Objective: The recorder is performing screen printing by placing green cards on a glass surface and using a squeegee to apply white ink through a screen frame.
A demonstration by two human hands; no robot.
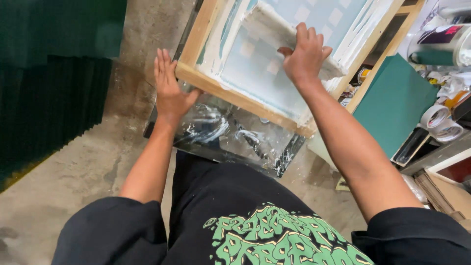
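A wooden screen frame (pixel 235 93) lies on a glossy board (pixel 230 140), directly before the person. The left hand (pixel 169 91) rests at the frame's left corner; the right hand (pixel 304 56) lies on a squeegee (pixel 270 29) inside it. Right of the frame stands a flat panel (pixel 392 103), with tape rolls (pixel 439 122) further right.

A paint-smeared glossy tabletop (pixel 230 140) carries the wooden screen frame (pixel 235 95), seemingly.

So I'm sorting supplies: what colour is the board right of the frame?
Plain teal green board, best in the head view.
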